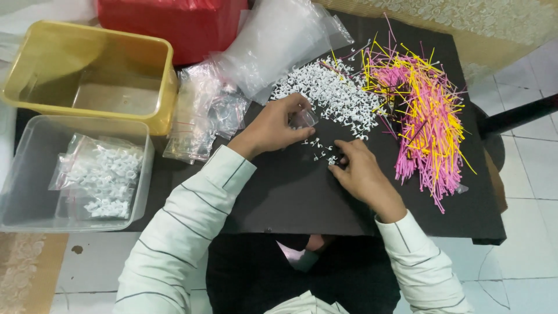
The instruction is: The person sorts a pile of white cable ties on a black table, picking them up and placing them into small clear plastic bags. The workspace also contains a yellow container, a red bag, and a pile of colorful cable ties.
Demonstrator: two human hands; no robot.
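Note:
My left hand [278, 125] holds a small clear plastic bag [304, 119] open at the middle of the black table [279, 192]. My right hand [358, 170] rests on the table just right of it, fingertips pinching at a few loose small white plastic clips [321, 150]. A large pile of the same white clips [337, 96] lies just beyond both hands. To the right spreads a heap of pink and yellow thin sticks [424, 110].
A stack of small empty clear bags [203, 113] lies left of my left hand. A clear tub [35, 174] at the left holds filled bags of clips [102, 174]. Behind it are a yellow tub [87, 70], a red box [174, 23] and a big clear bag [279, 40].

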